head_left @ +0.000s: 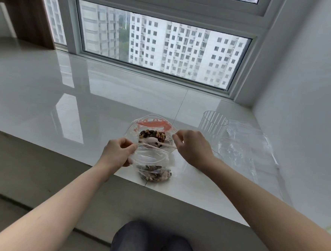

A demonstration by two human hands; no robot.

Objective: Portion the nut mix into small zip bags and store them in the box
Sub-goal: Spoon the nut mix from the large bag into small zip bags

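Two hands work one small zip bag (151, 163) at the near edge of the white stone sill (45, 97). The left hand (117, 153) pinches the bag's left top corner between thumb and curled fingers; the right hand (193, 148) pinches the right end of the bag mouth, so that the opening is drawn taut between them. A portion of nut mix (156, 175) lies in the bottom of this bag, which hangs down to the sill surface. Directly behind it stands the larger supply bag (152, 127), clear with red print near its rim, mouth open, holding more nut mix and what appears to be a white plastic spoon (152, 140). The step in hand is judged to be closing the filled portion bag. The next move calls for aligning the two zip tracks and pressing them together along the whole mouth, with the bag kept upright so no nuts spill. To the right stands a clear ribbed plastic cup (212, 124), apparently empty, and beside it lies a stack of flat clear bags (247, 148), unfilled. No storage box is visible in this view, so its location cannot be stated.
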